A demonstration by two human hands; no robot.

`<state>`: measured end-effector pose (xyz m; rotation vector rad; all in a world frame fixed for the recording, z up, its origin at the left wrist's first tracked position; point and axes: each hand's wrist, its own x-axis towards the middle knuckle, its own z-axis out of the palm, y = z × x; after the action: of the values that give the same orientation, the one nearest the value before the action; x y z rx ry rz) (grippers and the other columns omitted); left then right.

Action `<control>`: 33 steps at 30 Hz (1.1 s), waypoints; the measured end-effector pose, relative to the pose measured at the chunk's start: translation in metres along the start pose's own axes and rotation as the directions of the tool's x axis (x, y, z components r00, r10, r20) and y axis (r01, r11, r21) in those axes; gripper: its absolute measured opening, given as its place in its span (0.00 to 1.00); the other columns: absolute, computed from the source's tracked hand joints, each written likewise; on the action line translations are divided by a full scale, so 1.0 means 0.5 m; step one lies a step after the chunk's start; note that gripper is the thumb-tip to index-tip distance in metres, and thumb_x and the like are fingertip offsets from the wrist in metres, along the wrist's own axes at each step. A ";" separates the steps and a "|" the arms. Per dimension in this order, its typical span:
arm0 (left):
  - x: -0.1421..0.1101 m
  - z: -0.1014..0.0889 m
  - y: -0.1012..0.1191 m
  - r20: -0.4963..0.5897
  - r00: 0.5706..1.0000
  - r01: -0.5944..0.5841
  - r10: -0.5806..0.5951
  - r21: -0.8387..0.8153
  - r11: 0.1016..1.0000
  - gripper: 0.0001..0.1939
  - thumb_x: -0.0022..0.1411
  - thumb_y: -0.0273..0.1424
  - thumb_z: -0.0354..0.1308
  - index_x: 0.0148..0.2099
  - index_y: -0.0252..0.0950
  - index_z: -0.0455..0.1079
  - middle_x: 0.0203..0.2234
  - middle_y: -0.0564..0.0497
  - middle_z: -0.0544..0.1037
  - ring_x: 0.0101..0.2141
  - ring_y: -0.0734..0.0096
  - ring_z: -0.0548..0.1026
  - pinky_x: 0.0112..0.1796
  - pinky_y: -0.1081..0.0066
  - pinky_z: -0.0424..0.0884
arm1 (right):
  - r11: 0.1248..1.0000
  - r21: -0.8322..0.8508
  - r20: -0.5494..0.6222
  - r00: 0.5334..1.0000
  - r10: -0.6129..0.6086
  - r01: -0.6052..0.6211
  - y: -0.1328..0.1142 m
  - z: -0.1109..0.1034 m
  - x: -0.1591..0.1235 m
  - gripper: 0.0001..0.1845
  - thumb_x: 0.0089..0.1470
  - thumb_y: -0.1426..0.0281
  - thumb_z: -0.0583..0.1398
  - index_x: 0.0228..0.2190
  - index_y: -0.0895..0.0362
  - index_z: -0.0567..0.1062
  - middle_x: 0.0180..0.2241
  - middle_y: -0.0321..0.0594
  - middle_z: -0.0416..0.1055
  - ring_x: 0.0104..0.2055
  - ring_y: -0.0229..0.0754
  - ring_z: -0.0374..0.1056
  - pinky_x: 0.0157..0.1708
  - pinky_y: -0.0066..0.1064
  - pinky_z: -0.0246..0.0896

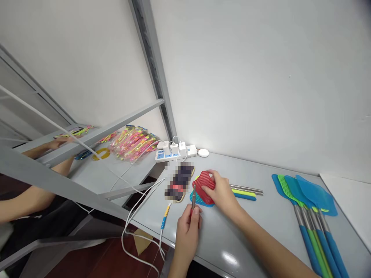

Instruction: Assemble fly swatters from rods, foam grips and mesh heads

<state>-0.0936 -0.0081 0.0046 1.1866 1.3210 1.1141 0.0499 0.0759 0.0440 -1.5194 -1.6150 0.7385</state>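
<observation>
Wrapped round the lower end of a metal swatter rod [194, 199] is my left hand [188, 227], with a bit of red showing at the fingers. My right hand [222, 191] grips a red perforated fly swatter head [204, 187] between thumb and fingers. The rod's upper tip overlaps the head's left edge; I cannot tell if they are joined. Beneath the red head lie blue swatter heads [203, 202], partly covered. Metal rods [251, 189] and a blue handle [246, 196] stick out behind my right hand.
Several blue and green fly swatters [313, 216] lie at the right. A phone [181, 179], partly pixelated, lies at the left with a cable. A power strip [175, 152] stands by the wall. Beyond the grey frame [101, 197], another person's arm [48, 148] reaches near bagged colourful items [131, 143].
</observation>
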 end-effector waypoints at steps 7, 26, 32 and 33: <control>0.028 0.051 0.047 0.137 0.983 -0.149 0.122 0.203 0.968 0.19 0.68 0.45 0.48 0.29 0.37 0.61 0.19 0.58 0.57 0.23 0.74 0.57 0.25 0.75 0.53 | 0.727 0.671 -0.234 0.888 0.395 -0.146 0.022 -0.139 -0.057 0.20 0.57 0.53 0.57 0.35 0.58 0.73 0.28 0.39 0.75 0.25 0.41 0.69 0.22 0.30 0.61; 0.087 0.238 0.076 0.590 0.740 -0.645 0.323 0.486 0.590 0.13 0.69 0.36 0.46 0.46 0.39 0.70 0.31 0.49 0.77 0.30 0.66 0.74 0.30 0.72 0.64 | 0.829 0.557 -0.650 0.601 0.466 -0.041 0.105 -0.272 -0.156 0.27 0.62 0.53 0.51 0.19 0.56 0.67 0.17 0.37 0.68 0.21 0.38 0.65 0.22 0.30 0.57; 0.084 0.232 0.060 0.594 0.755 -0.618 0.277 0.503 0.604 0.12 0.70 0.36 0.46 0.46 0.40 0.69 0.32 0.51 0.77 0.31 0.65 0.75 0.31 0.71 0.64 | 0.847 0.532 -0.702 0.567 0.430 0.016 0.104 -0.274 -0.152 0.25 0.63 0.55 0.52 0.20 0.56 0.68 0.17 0.36 0.67 0.20 0.38 0.64 0.22 0.31 0.56; 0.084 0.232 0.059 0.599 0.755 -0.615 0.266 0.506 0.604 0.12 0.70 0.36 0.46 0.46 0.40 0.69 0.32 0.51 0.77 0.31 0.65 0.75 0.31 0.71 0.64 | 0.849 0.529 -0.702 0.569 0.428 0.014 0.104 -0.274 -0.152 0.25 0.63 0.55 0.52 0.19 0.56 0.68 0.17 0.35 0.66 0.19 0.37 0.63 0.22 0.31 0.55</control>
<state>0.0236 0.0379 0.0211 2.3094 1.0647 0.5634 0.1918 -0.0069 0.0610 -1.3654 -0.4865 0.4051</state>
